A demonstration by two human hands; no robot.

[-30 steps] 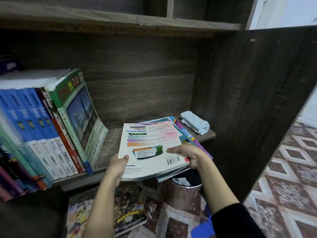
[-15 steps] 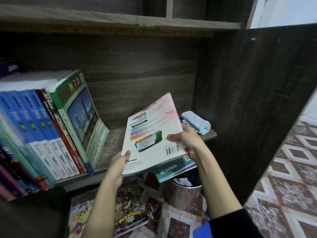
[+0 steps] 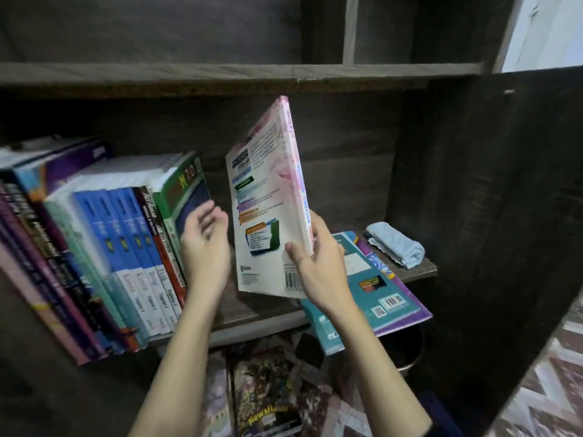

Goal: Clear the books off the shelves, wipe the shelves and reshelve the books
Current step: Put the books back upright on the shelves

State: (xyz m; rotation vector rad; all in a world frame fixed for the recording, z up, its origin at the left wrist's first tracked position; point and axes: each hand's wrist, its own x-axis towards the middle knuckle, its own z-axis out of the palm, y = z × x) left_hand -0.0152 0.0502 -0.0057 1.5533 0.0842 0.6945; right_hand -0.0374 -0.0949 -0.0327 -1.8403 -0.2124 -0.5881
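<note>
Right hand [image 3: 318,266] grips the pink-white book [image 3: 268,216] at its lower spine, upright, slightly tilted, above the shelf [image 3: 258,313] | left hand [image 3: 205,244] blurred, fingers loose, holding nothing, in front of the green book [image 3: 186,190] ending the standing row | teal books [image 3: 372,294] flat at right, blue cloth [image 3: 396,244] far right.

A home study corner: a dark wood-grain bookshelf [image 3: 220,70] packed with school textbooks [image 3: 126,247], comic magazines [image 3: 268,398] lying on a patterned tile floor [image 3: 552,389], and a folded cloth [image 3: 397,244] on the shelf.
</note>
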